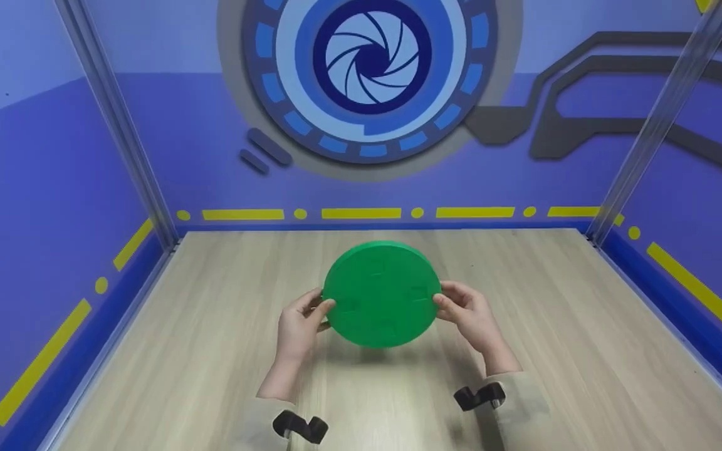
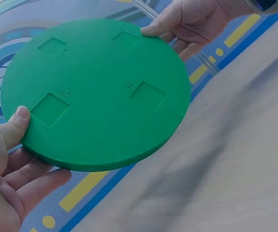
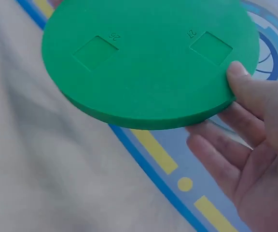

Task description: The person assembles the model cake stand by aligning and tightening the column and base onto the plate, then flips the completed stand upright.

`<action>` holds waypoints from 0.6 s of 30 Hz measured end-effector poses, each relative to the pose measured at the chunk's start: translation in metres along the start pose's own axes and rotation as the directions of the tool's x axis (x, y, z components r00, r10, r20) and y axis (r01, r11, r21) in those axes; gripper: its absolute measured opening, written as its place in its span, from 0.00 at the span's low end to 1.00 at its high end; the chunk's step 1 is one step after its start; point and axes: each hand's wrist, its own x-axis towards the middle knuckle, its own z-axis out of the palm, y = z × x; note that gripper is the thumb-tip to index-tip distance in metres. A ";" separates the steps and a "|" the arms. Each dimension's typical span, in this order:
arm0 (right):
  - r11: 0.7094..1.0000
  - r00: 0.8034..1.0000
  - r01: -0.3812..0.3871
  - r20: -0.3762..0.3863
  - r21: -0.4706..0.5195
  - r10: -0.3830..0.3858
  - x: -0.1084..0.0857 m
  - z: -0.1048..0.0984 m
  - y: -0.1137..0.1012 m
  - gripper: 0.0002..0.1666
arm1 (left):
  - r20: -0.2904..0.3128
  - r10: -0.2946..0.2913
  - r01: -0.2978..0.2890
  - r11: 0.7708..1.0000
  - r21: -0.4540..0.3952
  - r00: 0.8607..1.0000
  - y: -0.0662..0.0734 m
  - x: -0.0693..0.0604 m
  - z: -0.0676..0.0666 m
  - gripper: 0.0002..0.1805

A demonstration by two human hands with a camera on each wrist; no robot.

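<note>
A round green disc (image 1: 381,297) is held up above the table, its broad face tilted toward the head camera. In the left wrist view the disc (image 2: 98,92) shows several shallow square recesses with small numbers beside them. My left hand (image 1: 300,326) pinches its left edge, thumb on the face and fingers behind. At the opposite edge my right hand (image 1: 470,316) grips it the same way. The right wrist view shows the right thumb close to a square recess, with the fingers under the rim. The disc's far side is hidden.
Below the disc lies a wood-grain table top (image 1: 223,338), on which shadows fall. Blue printed panels (image 1: 192,144) with yellow dashes stand at the back and both sides. Metal posts (image 1: 120,125) rise at the back corners. Black straps (image 1: 300,427) sit on both sleeves.
</note>
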 end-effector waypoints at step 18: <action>0.939 0.960 -0.257 0.175 0.227 0.220 0.001 -0.010 0.001 0.41 | 0.077 -0.261 0.272 0.931 -0.244 0.962 0.003 0.001 0.000 0.30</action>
